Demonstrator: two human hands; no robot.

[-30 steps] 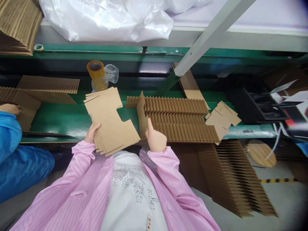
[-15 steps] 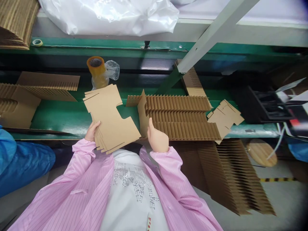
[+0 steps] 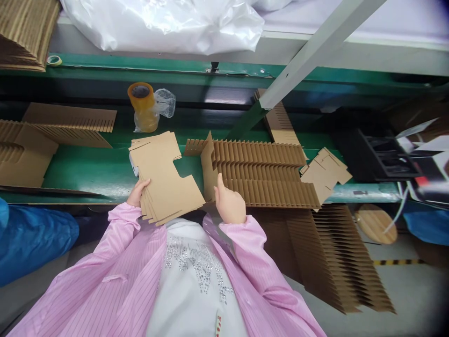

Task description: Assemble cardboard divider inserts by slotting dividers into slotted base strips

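Observation:
A fanned bundle of flat brown cardboard sheets [image 3: 164, 173] with a notch cut in the right side is in my left hand [image 3: 138, 192]. The thumb lies on top and the other fingers are under the sheets. My right hand [image 3: 230, 203] is closed at the left end of a slotted cardboard divider [image 3: 263, 173]. One finger points up along its end panel, while the remaining fingers are mostly hidden. Many thin upright cross pieces stand in rows in this divider. A small white object [image 3: 133, 164] peeks out behind the left edge of the sheets.
A yellow tape roll [image 3: 142, 105] in clear plastic stands on the green bench [image 3: 84, 164]. More divider pieces [image 3: 24, 154] lie left, loose notched sheets [image 3: 326, 173] right. A large divider stack [image 3: 329, 257] and round stool [image 3: 377, 223] are lower right. A slanted post [image 3: 305, 61] crosses above.
The cardboard sheets in my left hand have come down and tilted slightly, uncovering a small white object behind them. My right hand stays at the divider's end panel.

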